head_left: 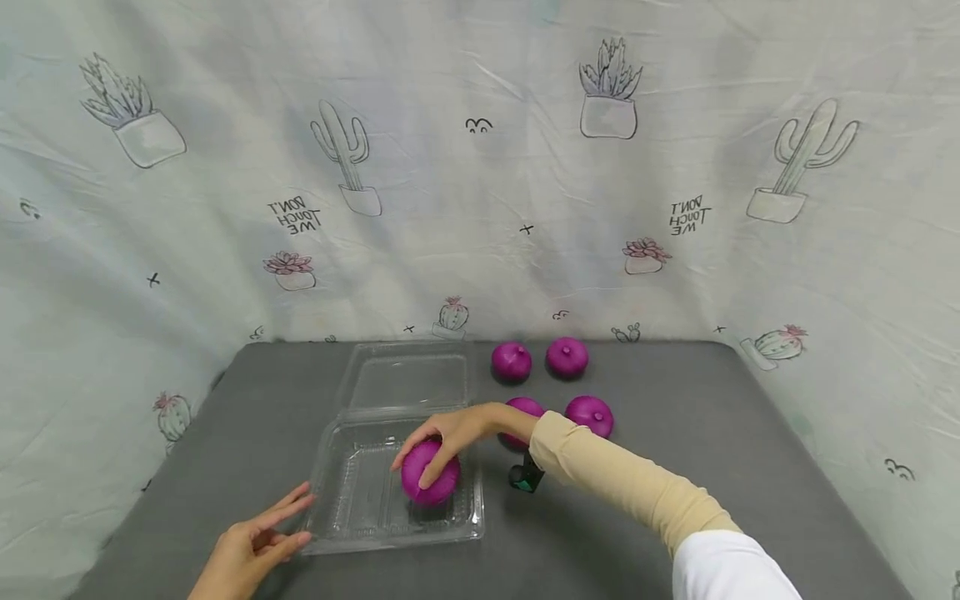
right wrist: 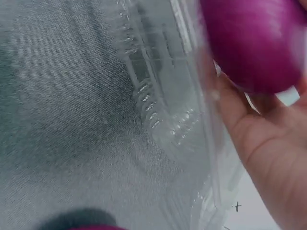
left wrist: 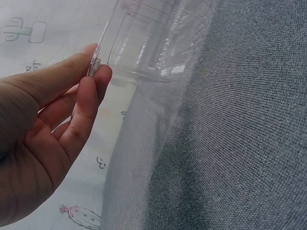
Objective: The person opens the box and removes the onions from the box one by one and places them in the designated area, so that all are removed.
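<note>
A clear plastic clamshell container (head_left: 367,492) lies unfolded on the table, its lid (head_left: 408,379) laid back on the far side. Over the right half of its base, my right hand (head_left: 453,435) grips a purple onion (head_left: 429,487) from above, fingers and thumb around it. The right wrist view shows this onion (right wrist: 256,43) beside the container wall (right wrist: 168,86); whether it touches the base cannot be told. At the near left corner is my left hand (head_left: 251,546). In the left wrist view, its thumb and fingertips pinch the container's rim (left wrist: 99,50).
Several more purple onions stand right of the container, two at the back (head_left: 512,362) (head_left: 567,357) and others nearer (head_left: 590,415), one partly behind my right forearm. A small black device (head_left: 525,475) shows under that forearm. A cactus-print curtain (head_left: 480,183) surrounds the grey table (head_left: 600,533).
</note>
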### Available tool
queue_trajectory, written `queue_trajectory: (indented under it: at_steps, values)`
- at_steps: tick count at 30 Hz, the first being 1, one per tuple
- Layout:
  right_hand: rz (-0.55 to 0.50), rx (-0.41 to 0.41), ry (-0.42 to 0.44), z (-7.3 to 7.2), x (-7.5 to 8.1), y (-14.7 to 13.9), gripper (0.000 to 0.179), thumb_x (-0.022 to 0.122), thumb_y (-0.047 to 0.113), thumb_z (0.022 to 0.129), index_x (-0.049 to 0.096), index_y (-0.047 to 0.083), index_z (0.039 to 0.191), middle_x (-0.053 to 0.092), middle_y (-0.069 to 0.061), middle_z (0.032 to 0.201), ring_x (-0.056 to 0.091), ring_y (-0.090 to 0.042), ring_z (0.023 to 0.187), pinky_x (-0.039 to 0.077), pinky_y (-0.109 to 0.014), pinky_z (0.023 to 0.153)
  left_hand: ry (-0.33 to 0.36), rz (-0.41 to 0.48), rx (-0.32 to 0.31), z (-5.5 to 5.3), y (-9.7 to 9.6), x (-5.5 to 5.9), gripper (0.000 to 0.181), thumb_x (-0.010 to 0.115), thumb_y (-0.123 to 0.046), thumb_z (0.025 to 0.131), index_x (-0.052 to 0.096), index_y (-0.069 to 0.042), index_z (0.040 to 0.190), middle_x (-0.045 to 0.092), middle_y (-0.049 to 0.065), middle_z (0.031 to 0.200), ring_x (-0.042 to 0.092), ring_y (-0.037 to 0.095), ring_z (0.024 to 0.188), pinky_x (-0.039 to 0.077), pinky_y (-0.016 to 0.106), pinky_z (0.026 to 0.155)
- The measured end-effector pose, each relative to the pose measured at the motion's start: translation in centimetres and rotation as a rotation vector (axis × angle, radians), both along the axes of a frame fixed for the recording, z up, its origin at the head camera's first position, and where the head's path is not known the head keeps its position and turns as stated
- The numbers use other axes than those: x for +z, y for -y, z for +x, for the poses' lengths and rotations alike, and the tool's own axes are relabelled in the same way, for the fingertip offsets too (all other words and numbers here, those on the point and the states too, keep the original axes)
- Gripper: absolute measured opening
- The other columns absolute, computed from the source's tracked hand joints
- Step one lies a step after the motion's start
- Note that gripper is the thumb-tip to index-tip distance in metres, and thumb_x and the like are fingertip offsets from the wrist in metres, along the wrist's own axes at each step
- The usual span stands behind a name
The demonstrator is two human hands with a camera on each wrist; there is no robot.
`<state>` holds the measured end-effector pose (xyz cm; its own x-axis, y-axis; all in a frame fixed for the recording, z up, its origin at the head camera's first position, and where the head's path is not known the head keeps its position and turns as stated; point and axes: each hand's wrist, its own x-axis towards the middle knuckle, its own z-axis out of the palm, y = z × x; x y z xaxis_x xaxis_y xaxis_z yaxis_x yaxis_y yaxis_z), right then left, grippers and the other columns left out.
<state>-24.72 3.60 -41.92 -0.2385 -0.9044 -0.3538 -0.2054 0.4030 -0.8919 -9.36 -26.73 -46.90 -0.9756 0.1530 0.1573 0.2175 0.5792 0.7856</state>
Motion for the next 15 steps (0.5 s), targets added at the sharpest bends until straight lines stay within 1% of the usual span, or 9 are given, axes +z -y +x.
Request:
queue_trajectory:
  at_steps: [4,6,7,9,12,13,14,15]
  values:
    - [-0.037,-0.014,-0.008,-0.1,0.7,-0.5,0.047,0.068,0.016,0.086,0.057,0.008,0.131,0.056,0.007,0.122,0.055,-0.009,0.107,0.052,-0.032,0.083,-0.033,-0.006,0.004,-0.1,0.4,0.0,0.042,0.071,-0.006,0.084,0.062,-0.001,0.125,0.040,-0.041,0.125,0.059,0.010,0.053,0.051,0.026,0.054]
    - [-0.042,-0.030,-0.006,0.1,0.9,-0.8,0.046,0.067,0.017,0.087,0.056,0.008,0.131,0.056,0.006,0.122,0.055,-0.010,0.107,0.052,-0.033,0.083,-0.022,-0.006,0.007,-0.2,0.5,0.1,0.042,0.071,-0.006,0.085,0.062,-0.001,0.126,0.039,-0.042,0.125,0.059,0.010,0.053,0.051,0.026,0.054]
    - [-0.040,-0.048,-0.019,0.2,0.9,-1.0,0.045,0.066,0.018,0.088,0.056,0.009,0.131,0.055,0.006,0.122,0.055,-0.010,0.107,0.052,-0.033,0.083,-0.009,-0.005,0.009,-0.2,0.5,0.0,0.042,0.071,-0.007,0.085,0.062,-0.001,0.126,0.039,-0.042,0.125,0.060,0.010,0.055,0.051,0.026,0.055]
    - [-0.044,-0.104,-0.066,0.7,0.9,-1.3,0.042,0.064,0.022,0.091,0.055,0.013,0.130,0.053,0.006,0.123,0.053,-0.009,0.108,0.051,-0.031,0.082,0.013,-0.004,0.012,-0.2,0.3,0.0,0.043,0.071,-0.008,0.085,0.061,-0.001,0.127,0.038,-0.043,0.124,0.061,0.009,0.056,0.051,0.026,0.055]
    - [-0.096,-0.229,-0.104,1.6,0.6,-1.9,0.035,0.058,0.029,0.096,0.053,0.020,0.129,0.049,0.006,0.126,0.052,-0.009,0.109,0.051,-0.030,0.082,0.011,-0.009,0.021,-0.2,0.0,-0.3,0.043,0.072,-0.007,0.084,0.062,0.000,0.125,0.039,-0.043,0.122,0.060,0.009,0.056,0.051,0.026,0.054]
    - [-0.122,-0.274,-0.094,1.9,0.6,-2.0,0.033,0.056,0.031,0.097,0.053,0.021,0.129,0.049,0.005,0.127,0.052,-0.009,0.109,0.051,-0.031,0.081,0.001,-0.009,0.023,-0.2,-0.1,-0.3,0.043,0.072,-0.006,0.083,0.063,0.000,0.124,0.039,-0.043,0.122,0.061,0.008,0.056,0.051,0.026,0.053]
    - [-0.149,-0.312,-0.064,2.2,0.6,-2.1,0.033,0.053,0.032,0.099,0.053,0.020,0.129,0.048,0.003,0.128,0.053,-0.011,0.109,0.051,-0.031,0.081,-0.014,-0.011,0.023,-0.2,-0.1,-0.4,0.042,0.073,-0.005,0.082,0.064,0.000,0.124,0.039,-0.043,0.122,0.060,0.008,0.055,0.051,0.026,0.053]
    - [-0.181,-0.347,-0.012,2.5,0.6,-2.3,0.033,0.053,0.030,0.099,0.053,0.018,0.129,0.047,0.001,0.129,0.054,-0.014,0.109,0.052,-0.034,0.082,-0.021,-0.011,0.029,-0.2,-0.2,-0.4,0.042,0.073,-0.004,0.082,0.064,0.000,0.123,0.040,-0.043,0.121,0.060,0.008,0.054,0.051,0.026,0.052]
